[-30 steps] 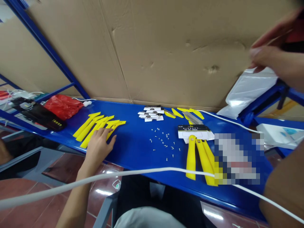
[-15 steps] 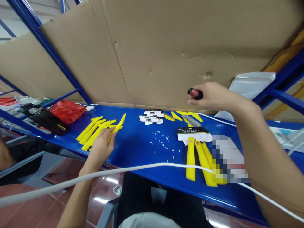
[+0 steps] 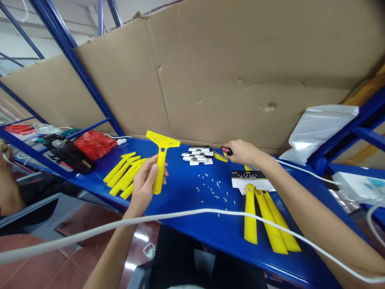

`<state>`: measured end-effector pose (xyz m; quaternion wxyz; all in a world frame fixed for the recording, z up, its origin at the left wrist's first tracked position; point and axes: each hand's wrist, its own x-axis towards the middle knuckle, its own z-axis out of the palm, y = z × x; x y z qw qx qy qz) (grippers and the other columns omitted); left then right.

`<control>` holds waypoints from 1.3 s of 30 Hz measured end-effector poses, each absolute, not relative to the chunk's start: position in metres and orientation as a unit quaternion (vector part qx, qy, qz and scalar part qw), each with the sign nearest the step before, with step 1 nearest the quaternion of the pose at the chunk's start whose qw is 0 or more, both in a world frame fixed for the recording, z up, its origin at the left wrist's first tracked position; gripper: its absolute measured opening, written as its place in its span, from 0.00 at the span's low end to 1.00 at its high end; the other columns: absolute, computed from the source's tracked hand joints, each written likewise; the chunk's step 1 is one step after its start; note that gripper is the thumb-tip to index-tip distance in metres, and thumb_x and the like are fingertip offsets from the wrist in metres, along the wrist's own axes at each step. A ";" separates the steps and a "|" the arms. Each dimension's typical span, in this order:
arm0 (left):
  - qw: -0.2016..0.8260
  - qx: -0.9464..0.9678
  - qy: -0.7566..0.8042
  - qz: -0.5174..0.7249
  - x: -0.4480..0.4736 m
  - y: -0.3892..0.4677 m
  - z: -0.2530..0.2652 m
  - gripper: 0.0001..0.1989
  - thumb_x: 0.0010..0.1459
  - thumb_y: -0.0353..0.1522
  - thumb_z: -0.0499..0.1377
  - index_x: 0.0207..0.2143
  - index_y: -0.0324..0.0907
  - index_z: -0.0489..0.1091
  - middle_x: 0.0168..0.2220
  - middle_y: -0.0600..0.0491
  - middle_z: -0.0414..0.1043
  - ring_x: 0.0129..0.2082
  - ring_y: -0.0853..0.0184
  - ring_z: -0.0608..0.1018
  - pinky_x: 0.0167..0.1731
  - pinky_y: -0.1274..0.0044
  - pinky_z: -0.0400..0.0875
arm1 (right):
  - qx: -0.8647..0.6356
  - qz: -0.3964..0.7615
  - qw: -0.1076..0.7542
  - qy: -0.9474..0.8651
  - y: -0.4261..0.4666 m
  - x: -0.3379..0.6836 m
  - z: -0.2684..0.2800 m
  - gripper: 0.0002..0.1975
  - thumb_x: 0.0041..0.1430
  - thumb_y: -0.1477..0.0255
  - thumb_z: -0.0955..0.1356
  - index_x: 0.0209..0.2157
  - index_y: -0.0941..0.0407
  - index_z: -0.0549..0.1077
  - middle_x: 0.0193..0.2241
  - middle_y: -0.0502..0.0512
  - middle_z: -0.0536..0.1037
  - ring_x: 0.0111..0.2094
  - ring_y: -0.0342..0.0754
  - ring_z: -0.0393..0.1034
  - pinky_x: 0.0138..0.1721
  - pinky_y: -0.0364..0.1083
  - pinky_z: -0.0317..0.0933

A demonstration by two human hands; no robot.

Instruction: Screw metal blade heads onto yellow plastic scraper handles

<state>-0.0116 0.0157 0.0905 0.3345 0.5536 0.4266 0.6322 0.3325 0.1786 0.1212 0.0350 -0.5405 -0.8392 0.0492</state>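
Observation:
My left hand [image 3: 146, 178] is closed round the grip of a yellow scraper handle [image 3: 161, 160], raised upright with its wide T-shaped head at the top. In my right hand [image 3: 240, 152] is a screwdriver [image 3: 226, 150] with a red and black handle; its shaft is hidden. That hand is over the back of the bench, by a small yellow scraper part [image 3: 220, 157]. More yellow scraper handles [image 3: 120, 173] lie in a row left of my left hand. Between the hands, several small screws and nuts [image 3: 212, 190] are scattered on the blue bench top [image 3: 186, 208].
White-and-black cards [image 3: 198, 155] are stacked at the back. Carded scrapers [image 3: 251, 216] lie at right. A white cable [image 3: 192, 212] crosses in front. At left are a black bottle [image 3: 67, 151] and a red bag [image 3: 95, 144]; a power strip [image 3: 361, 186] sits far right.
My left hand has lifted a yellow scraper handle from the row and turned its head upward. My right hand has come down and left with the screwdriver, toward the back of the bench.

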 end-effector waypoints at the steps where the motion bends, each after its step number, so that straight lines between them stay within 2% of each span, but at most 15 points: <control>1: 0.362 0.544 0.414 0.633 -0.008 0.018 0.090 0.21 0.73 0.44 0.66 0.61 0.44 0.75 0.47 0.47 0.80 0.33 0.67 0.80 0.29 0.75 0.78 | -0.539 0.050 0.033 -0.840 0.180 0.330 0.116 0.08 0.65 0.70 0.70 0.43 0.52 0.81 0.44 0.62 0.86 0.41 0.57 0.79 0.32 0.48 0.53; 4: 0.437 0.527 0.387 0.618 0.005 0.025 0.095 0.18 0.72 0.42 0.67 0.59 0.45 0.75 0.43 0.50 0.77 0.32 0.69 0.78 0.25 0.78 0.75 | -0.531 0.054 0.032 -0.845 0.182 0.324 0.103 0.07 0.62 0.72 0.70 0.42 0.53 0.81 0.45 0.63 0.87 0.42 0.58 0.80 0.32 0.49 0.52; 8: 0.515 0.520 0.371 0.572 0.023 0.048 0.106 0.19 0.69 0.43 0.69 0.55 0.44 0.74 0.39 0.54 0.73 0.29 0.71 0.75 0.21 0.80 0.72 | -0.513 0.070 0.040 -0.854 0.184 0.321 0.092 0.09 0.61 0.74 0.70 0.43 0.51 0.81 0.42 0.59 0.87 0.40 0.55 0.79 0.34 0.48 0.54; 14: 0.573 0.510 0.354 0.534 0.043 0.118 0.105 0.22 0.61 0.45 0.74 0.46 0.41 0.73 0.38 0.53 0.74 0.27 0.70 0.77 0.14 0.81 0.68 | -0.530 0.082 0.059 -0.842 0.186 0.319 0.085 0.06 0.64 0.70 0.72 0.42 0.52 0.80 0.38 0.59 0.86 0.36 0.54 0.77 0.33 0.48 0.53; 18: 0.609 0.488 0.347 0.521 0.052 0.151 0.089 0.22 0.59 0.45 0.76 0.41 0.40 0.73 0.40 0.50 0.76 0.28 0.69 0.79 0.13 0.81 0.68 | -0.563 0.083 0.090 -0.818 0.190 0.318 0.081 0.06 0.67 0.67 0.70 0.42 0.52 0.79 0.39 0.60 0.86 0.36 0.54 0.77 0.34 0.48 0.54; 21: 0.631 0.463 0.348 0.516 0.053 0.158 0.074 0.22 0.59 0.44 0.76 0.39 0.39 0.72 0.37 0.50 0.75 0.27 0.70 0.77 0.14 0.82 0.68 | -0.579 0.099 0.092 -0.804 0.194 0.320 0.077 0.08 0.67 0.63 0.72 0.38 0.52 0.78 0.36 0.58 0.85 0.34 0.53 0.76 0.33 0.47 0.54; 30: 0.656 0.434 0.361 0.501 0.045 0.146 0.063 0.19 0.60 0.42 0.74 0.41 0.39 0.72 0.36 0.51 0.74 0.26 0.72 0.75 0.14 0.82 0.67 | -0.622 0.172 0.065 -0.761 0.207 0.325 0.071 0.15 0.66 0.62 0.74 0.29 0.52 0.69 0.24 0.51 0.77 0.25 0.47 0.69 0.29 0.46 0.54; 34: 0.663 0.437 0.361 0.489 0.050 0.141 0.069 0.20 0.60 0.43 0.74 0.39 0.40 0.71 0.36 0.52 0.74 0.25 0.73 0.74 0.15 0.83 0.67 | -0.629 0.225 0.044 -0.743 0.207 0.326 0.074 0.20 0.64 0.62 0.76 0.24 0.52 0.67 0.19 0.51 0.75 0.20 0.46 0.69 0.25 0.46 0.54; 39: 0.669 0.452 0.348 0.477 0.051 0.136 0.073 0.18 0.61 0.42 0.73 0.41 0.42 0.70 0.35 0.53 0.75 0.25 0.72 0.74 0.15 0.83 0.68 | -0.627 0.266 0.078 -0.728 0.202 0.326 0.083 0.21 0.61 0.64 0.77 0.22 0.52 0.66 0.15 0.49 0.72 0.16 0.45 0.67 0.22 0.45 0.56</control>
